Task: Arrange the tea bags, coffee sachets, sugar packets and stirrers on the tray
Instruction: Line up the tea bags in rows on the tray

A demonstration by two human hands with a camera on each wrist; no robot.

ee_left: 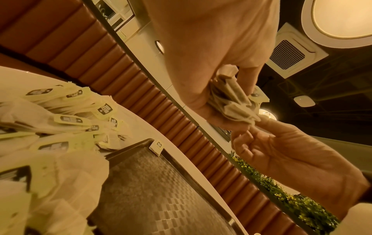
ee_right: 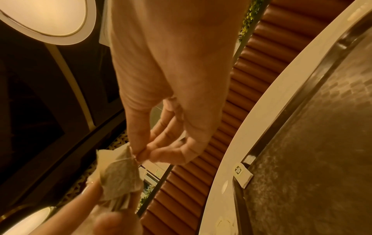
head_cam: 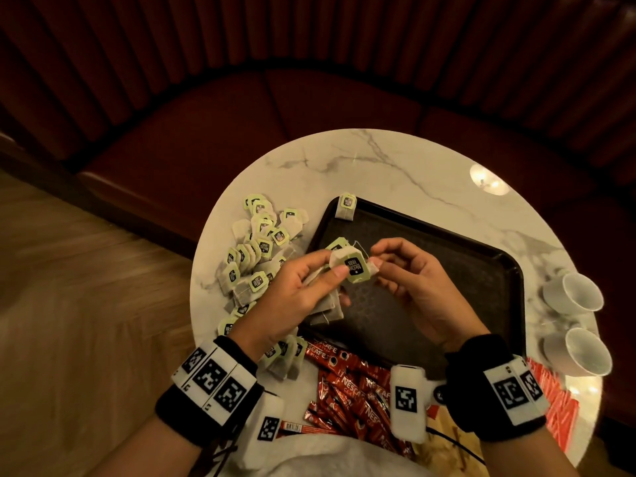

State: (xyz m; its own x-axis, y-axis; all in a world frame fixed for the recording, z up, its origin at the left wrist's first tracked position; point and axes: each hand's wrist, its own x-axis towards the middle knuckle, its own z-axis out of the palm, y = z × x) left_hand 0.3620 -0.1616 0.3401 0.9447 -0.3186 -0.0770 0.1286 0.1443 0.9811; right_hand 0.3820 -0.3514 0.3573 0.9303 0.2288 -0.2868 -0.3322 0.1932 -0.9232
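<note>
Under both hands the dark tray (head_cam: pixel 447 270) carries one tea bag (head_cam: pixel 347 207) at its far corner; the left hand (head_cam: pixel 292 294) grips a bundle of tea bags (ee_left: pixel 231 98); the right hand (head_cam: pixel 418 284) pinches its top tag (head_cam: pixel 358 268); only the head view shows the red coffee sachets (head_cam: pixel 347 383) nearer than the hands.

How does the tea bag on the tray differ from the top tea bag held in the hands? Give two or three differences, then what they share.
The tea bag on the tray lies alone against the tray's far corner rim; the held tea bag tops a bunch gripped in the left hand. The first is untouched; the right hand pinches the second. Both have green tags with dark labels.
</note>
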